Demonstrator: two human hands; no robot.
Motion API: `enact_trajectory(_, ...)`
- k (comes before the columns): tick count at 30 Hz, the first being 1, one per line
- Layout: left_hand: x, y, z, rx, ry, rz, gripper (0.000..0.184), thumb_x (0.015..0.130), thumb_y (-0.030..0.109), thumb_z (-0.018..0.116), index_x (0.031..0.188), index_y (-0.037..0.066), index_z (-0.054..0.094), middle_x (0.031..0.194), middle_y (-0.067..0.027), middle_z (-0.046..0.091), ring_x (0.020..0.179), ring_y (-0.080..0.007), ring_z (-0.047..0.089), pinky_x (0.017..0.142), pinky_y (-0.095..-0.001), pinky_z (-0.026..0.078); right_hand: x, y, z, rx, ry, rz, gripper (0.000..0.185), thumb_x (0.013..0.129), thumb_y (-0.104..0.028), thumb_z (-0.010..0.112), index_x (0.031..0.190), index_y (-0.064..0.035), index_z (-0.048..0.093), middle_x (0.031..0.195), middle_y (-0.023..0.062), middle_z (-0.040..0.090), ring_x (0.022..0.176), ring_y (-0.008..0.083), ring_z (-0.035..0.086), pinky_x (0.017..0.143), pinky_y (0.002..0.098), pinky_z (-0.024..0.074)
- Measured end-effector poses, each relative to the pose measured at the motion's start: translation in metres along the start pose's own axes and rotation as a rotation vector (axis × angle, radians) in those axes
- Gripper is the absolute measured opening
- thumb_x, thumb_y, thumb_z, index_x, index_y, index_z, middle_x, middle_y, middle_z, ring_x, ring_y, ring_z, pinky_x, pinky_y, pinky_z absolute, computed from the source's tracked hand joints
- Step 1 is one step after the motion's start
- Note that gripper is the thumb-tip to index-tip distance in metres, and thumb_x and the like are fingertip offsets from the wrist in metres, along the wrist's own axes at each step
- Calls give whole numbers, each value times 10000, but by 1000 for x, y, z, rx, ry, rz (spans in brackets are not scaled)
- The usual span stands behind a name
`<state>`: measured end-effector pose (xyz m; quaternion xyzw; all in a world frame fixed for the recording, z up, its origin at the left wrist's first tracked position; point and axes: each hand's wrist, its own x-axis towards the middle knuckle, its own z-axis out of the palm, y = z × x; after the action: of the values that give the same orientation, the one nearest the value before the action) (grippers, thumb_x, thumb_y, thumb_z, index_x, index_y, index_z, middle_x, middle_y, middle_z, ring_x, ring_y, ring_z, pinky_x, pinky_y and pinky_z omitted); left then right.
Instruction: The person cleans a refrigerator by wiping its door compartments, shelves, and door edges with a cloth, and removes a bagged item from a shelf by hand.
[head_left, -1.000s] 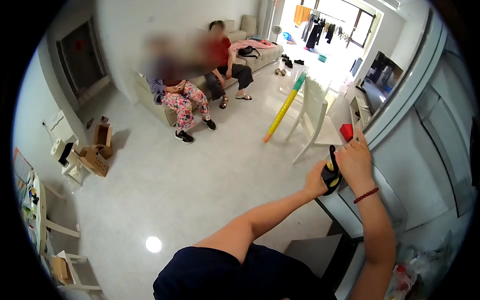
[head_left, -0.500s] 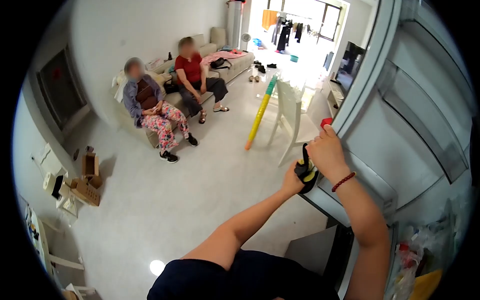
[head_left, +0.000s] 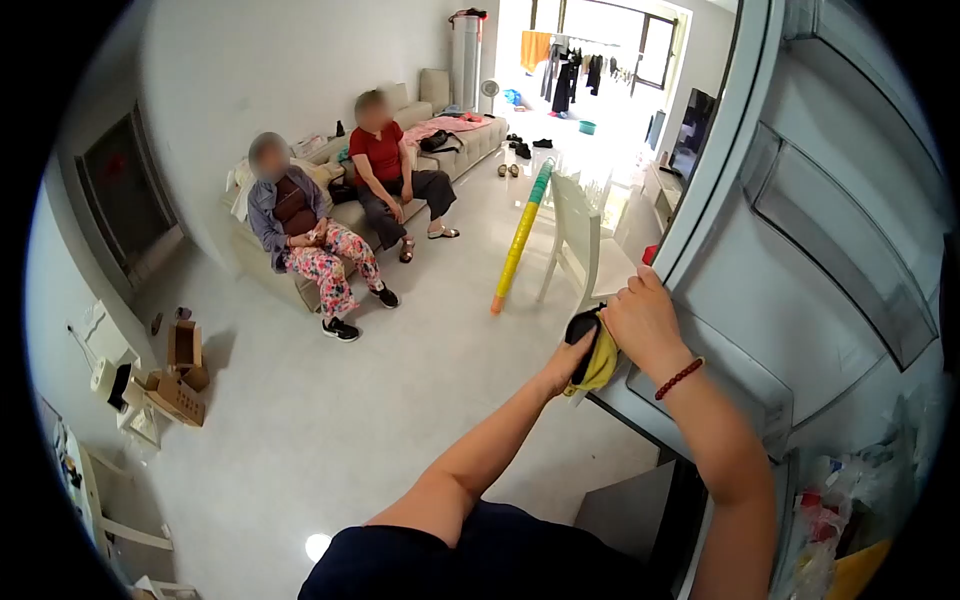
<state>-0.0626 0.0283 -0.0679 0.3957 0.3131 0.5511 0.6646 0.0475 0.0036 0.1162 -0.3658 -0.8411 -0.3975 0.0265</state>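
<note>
My left hand (head_left: 568, 368) grips a yellow and black cloth-like item (head_left: 598, 365) beside the edge of the open refrigerator door (head_left: 690, 230). Its exact kind is unclear. Beaded bracelet on the wrist, my right hand (head_left: 645, 318) is closed against the right side of that item, close to the door edge. A small red object (head_left: 650, 255) shows just above its fingertips; whether the fingers hold it is unclear. What lies under the right palm is hidden.
Behind my hands stands a white chair (head_left: 575, 235), with a yellow-green pole (head_left: 522, 240) leaning by it. Two people sit on the sofa (head_left: 290, 270). Cardboard boxes (head_left: 175, 395) lie at left. Plastic bags (head_left: 835, 500) fill a refrigerator shelf at lower right.
Both hands have moved slightly down and left. More of the item's yellow side now shows between them. My right fingertips have moved lower relative to the red object.
</note>
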Motion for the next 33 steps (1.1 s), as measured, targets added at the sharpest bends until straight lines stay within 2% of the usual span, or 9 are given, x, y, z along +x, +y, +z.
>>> enact_trajectory(7, -2, 4, -11, -376, -301, -66, 484, 993, 461, 475, 1299, 89, 523, 1206, -48, 626, 1092, -175, 606, 969, -339, 481, 0, -2, -4, 10, -29, 19, 273, 875, -251, 574, 709, -102, 731, 731, 32, 687, 863, 168, 598, 997, 331, 343)
enact_trajectory(9, -7, 4, 6, -306, -218, 45, 485, 964, 353, 567, 1359, 88, 477, 1268, -43, 586, 1159, -178, 565, 1006, -338, 445, -1, 0, 0, 6, -54, 5, 263, 866, -246, 573, 709, -107, 733, 735, 31, 689, 866, 166, 597, 994, 329, 343)
enact_trajectory(14, -18, 33, 14, 580, -247, 193, 680, 731, 6, 674, 1373, 56, 454, 1263, -77, 571, 1177, -209, 523, 1053, -363, 391, -1, 0, -4, -1, -16, 14, 193, 821, -175, 569, 732, -141, 736, 721, 39, 684, 863, 183, 625, 988, 335, 357)
enact_trajectory(17, -5, 30, 1, 490, -232, 385, 740, 690, 52, 711, 1384, 49, 454, 1270, -118, 571, 1189, -226, 521, 1050, -330, 385, 3, -4, 0, 78, 8, 0, 221, 842, -212, 560, 690, -151, 709, 702, 28, 676, 805, 187, 619, 958, 342, 372)
enact_trajectory(19, -11, 63, -2, 561, -191, 236, 920, 616, 18, 690, 1479, 78, 376, 1247, -104, 577, 1170, -232, 535, 1010, -325, 423, -3, -2, 3, 189, 69, 38, 218, 841, -218, 561, 673, -163, 688, 691, 27, 669, 783, 186, 622, 918, 342, 390)
enact_trajectory(22, -20, 85, -1, 82, -268, 234, 907, 699, 77, 581, 1543, 97, 250, 1253, -109, 574, 1159, -221, 558, 1010, -333, 434, -5, -1, -5, 58, 6, -7, 176, 790, -173, 578, 665, -142, 699, 696, 38, 677, 819, 184, 630, 900, 322, 399)
enact_trajectory(25, -11, 76, -11, -171, -446, 195, 909, 878, 420, 622, 1569, 137, 105, 1400, -87, 469, 1243, -218, 506, 1046, -360, 410, -3, -2, -12, -4, -66, 3, 180, 795, -160, 588, 679, -159, 725, 701, 19, 695, 844, 166, 645, 949, 314, 380)
enact_trajectory(29, -7, 50, 5, -211, -436, 155, 836, 862, 204, 533, 1575, 135, 101, 1382, -41, 469, 1222, -173, 483, 1027, -319, 405, -1, -3, -1, 15, 53, 13, 155, 775, -148, 602, 704, -133, 739, 737, 36, 708, 857, 171, 650, 948, 319, 388)
enact_trajectory(33, -14, 5, 24, 57, -197, 59, 581, 873, 110, 668, 1392, 43, 415, 1297, -49, 537, 1167, -165, 505, 1015, -318, 403, -2, -5, -1, 52, 13, -17, 150, 775, -150, 613, 689, -114, 730, 719, 51, 707, 823, 176, 654, 926, 313, 398)
